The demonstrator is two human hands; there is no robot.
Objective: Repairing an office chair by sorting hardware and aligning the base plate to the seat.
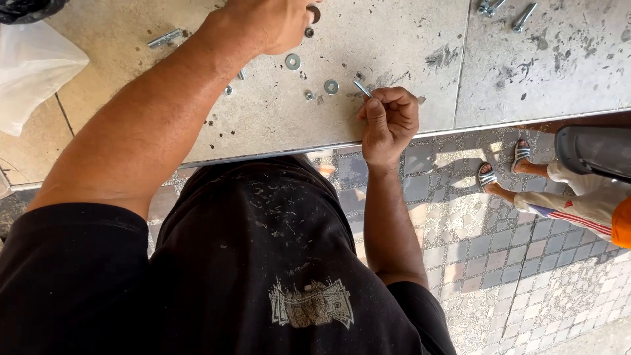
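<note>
Nearest to us: our black short-sleeved shirt (263, 263), dusted with pale flecks and bearing a faded printed motif low on the front; it fills the lower left of the view.

Right hand (389, 121): curled into a loose fist at the edge of the slab, fingers folded together, thumb laid along the side of the index finger. Between thumb tip and index finger we pinch a slim silver metal bolt (362, 88). Its shaft juts up and to the left from the fingertips, its free end over the slab, just beside a flat silver steel washer (331, 86).

Left hand (279, 23): reaches across the beige stone slab (394, 46) toward the top of the view, knuckles toward us. Its fingers run out of the view, so we cannot tell whether they are spread or closed. A dark metal ring (315, 13) sits touching its far side.

Loose on the slab: a second flat silver washer (292, 62) between the two hands, a small silver nut (308, 95) near the first washer, a short silver bolt (165, 39) beside the left forearm, and a pair of silver bolts (524, 16) well apart at the upper right.

Also present: a white plastic bag (33, 72) at the upper left; grey mosaic paving (499, 263) below the slab edge; another person's sandalled feet (503, 167) on that paving at right.
</note>
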